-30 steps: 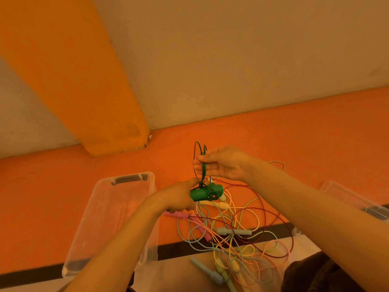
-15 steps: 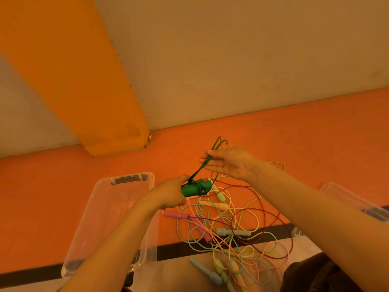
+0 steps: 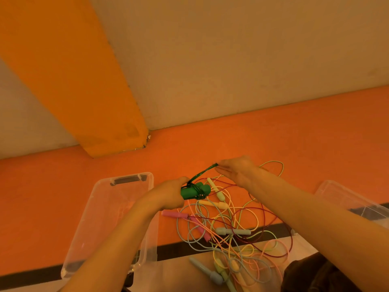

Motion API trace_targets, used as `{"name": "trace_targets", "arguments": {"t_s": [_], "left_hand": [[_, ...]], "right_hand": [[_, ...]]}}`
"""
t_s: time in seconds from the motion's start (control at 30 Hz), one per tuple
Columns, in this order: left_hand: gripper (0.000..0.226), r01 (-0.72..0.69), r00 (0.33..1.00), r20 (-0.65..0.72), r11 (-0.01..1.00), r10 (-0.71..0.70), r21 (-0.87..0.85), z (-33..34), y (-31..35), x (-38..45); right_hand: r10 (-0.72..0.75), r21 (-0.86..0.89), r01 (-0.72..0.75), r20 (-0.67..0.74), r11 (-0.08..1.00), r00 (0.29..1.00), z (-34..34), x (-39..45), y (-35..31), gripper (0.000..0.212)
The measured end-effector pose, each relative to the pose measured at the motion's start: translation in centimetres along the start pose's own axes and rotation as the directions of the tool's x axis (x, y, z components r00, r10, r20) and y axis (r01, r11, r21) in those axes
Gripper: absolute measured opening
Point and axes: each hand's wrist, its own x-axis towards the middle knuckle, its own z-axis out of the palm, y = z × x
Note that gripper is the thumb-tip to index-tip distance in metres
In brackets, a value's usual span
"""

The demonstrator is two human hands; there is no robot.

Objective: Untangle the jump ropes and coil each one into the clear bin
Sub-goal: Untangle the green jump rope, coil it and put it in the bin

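Observation:
My left hand [image 3: 168, 194] grips the two green handles [image 3: 194, 190] of the green jump rope, held together with green cord wound round them. My right hand [image 3: 235, 169] pinches the loose end of that green cord [image 3: 203, 172] and holds it taut up and to the right of the handles. Below both hands a tangle of jump ropes [image 3: 233, 234] lies on the orange floor, with pink, yellow, pale green, grey-blue and dark red cords and handles. The clear bin [image 3: 99, 199] stands to the left of the tangle, under my left forearm.
A second clear container [image 3: 345, 197] sits at the right edge. An orange pillar [image 3: 88, 98] and a beige wall rise behind. A dark stripe [image 3: 189, 248] crosses the floor near me, and my dark-clothed knee [image 3: 315, 275] is at the lower right.
My right hand has swung from above the handles out to the right, pulling the green cord taut. My left hand has shifted the handles slightly left and up.

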Motion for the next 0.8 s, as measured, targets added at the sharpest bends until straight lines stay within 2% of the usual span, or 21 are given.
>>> {"name": "trace_targets", "arguments": {"t_s": [0.07,0.1,0.3,0.47,0.63,0.7,0.8], "left_hand": [[0.069,-0.002,1.000,0.006,1.000,0.002,0.006,0.0,0.1,0.0],[0.069,-0.001,1.000,0.007,1.000,0.001,0.004,0.0,0.0,0.0],[0.068,0.018,1.000,-0.006,1.000,-0.018,-0.016,-0.2,-0.5,-0.1],[0.068,0.039,0.999,-0.004,0.998,-0.039,-0.045,-0.4,-0.9,-0.2],[0.065,0.050,0.999,-0.005,0.997,-0.050,-0.058,-0.6,-1.1,-0.4],[0.067,0.060,0.998,-0.007,0.996,-0.061,-0.072,-0.6,-1.2,-0.2],[0.068,0.071,0.997,-0.010,0.994,-0.072,-0.082,-0.7,-1.4,-0.1]], "right_hand": [[-0.039,0.032,0.040,-0.008,0.999,0.999,-0.2,0.2,0.0,0.063],[-0.045,0.036,0.045,0.010,0.998,0.999,-0.2,0.1,0.0,0.071],[-0.069,-0.166,0.083,0.088,0.983,0.994,-0.5,-0.5,0.2,0.041],[-0.101,-0.336,0.151,0.161,0.930,0.982,-1.2,-0.3,0.2,0.041],[-0.134,-0.498,0.245,0.249,0.831,0.959,-1.7,-0.5,-0.1,0.044],[-0.156,-0.569,0.303,0.292,0.765,0.944,-1.9,-0.5,-0.1,0.044],[-0.228,-0.736,0.420,0.353,0.531,0.907,-2.3,0.0,-0.1,0.038]]}}
